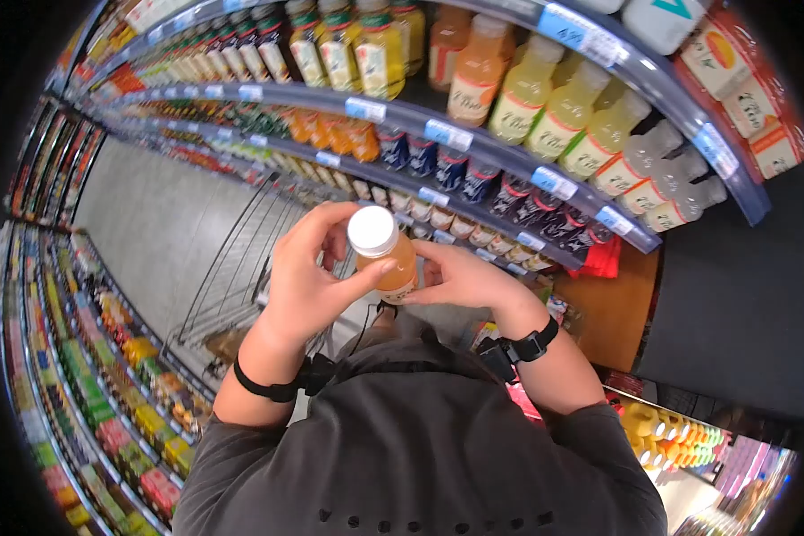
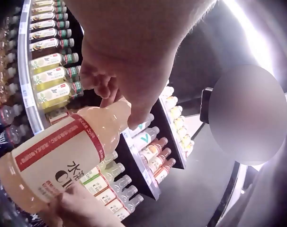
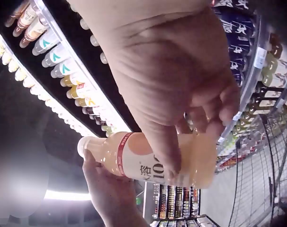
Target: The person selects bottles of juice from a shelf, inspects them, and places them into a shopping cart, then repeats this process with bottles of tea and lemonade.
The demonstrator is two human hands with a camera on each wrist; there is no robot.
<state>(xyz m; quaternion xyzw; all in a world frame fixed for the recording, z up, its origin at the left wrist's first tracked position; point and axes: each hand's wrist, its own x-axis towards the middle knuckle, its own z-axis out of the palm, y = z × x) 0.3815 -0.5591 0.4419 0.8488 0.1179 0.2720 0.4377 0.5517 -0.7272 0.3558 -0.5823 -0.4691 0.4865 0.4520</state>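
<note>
Juice bottle has its white cap up, left hand gripping near its top, right hand near its bottom.

price labels line the shelves, where yellow bottles stand a level above dark blue bottles. a wire cart stands on the grey floor.
</note>
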